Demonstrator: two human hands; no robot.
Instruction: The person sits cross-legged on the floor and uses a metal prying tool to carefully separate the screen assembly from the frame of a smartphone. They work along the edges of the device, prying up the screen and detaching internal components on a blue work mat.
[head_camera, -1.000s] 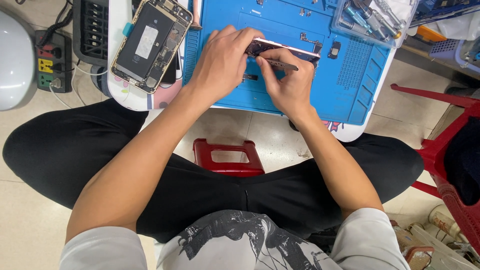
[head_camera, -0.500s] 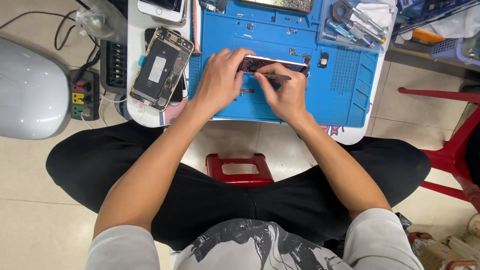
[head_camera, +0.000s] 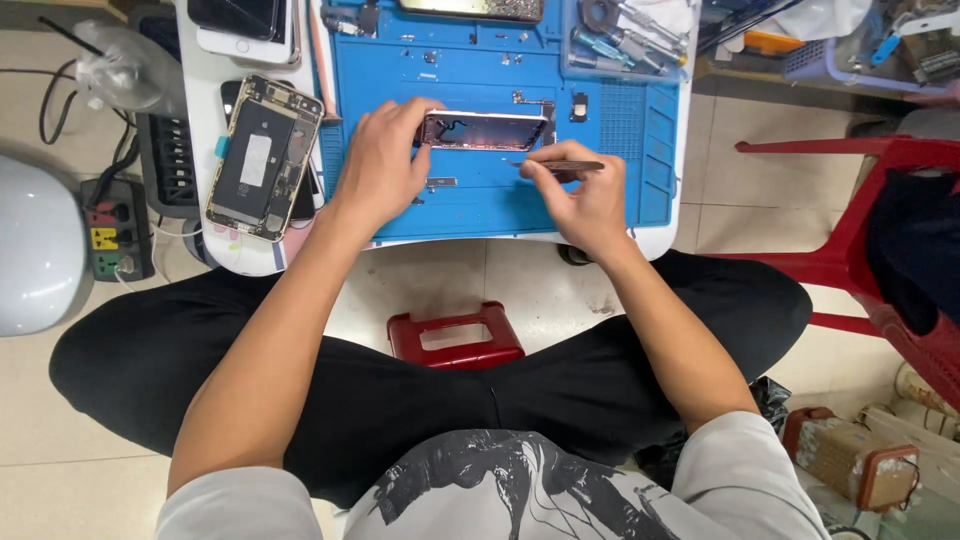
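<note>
A stripped phone frame (head_camera: 485, 130) lies on the blue repair mat (head_camera: 640, 150) on a low white table (head_camera: 205, 150). My left hand (head_camera: 385, 160) grips the frame's left end and holds it tilted on the mat. My right hand (head_camera: 580, 195) pinches thin metal tweezers (head_camera: 568, 166) whose tip points left, just below the frame's right end. Small loose parts (head_camera: 440, 183) lie on the mat between my hands.
An opened phone (head_camera: 264, 158) with exposed insides lies left of the mat, more phones (head_camera: 240, 25) behind it. Screwdrivers (head_camera: 620, 35) sit at the mat's top right. A power strip (head_camera: 110, 230) and white dome (head_camera: 35, 245) are left; red plastic furniture (head_camera: 880, 250) right; a red stool (head_camera: 455, 338) between my legs.
The view has shifted downward, so the table sits higher in frame. My right hand with the tweezers has drawn back to the right, off the frame. My left hand still holds the frame.
</note>
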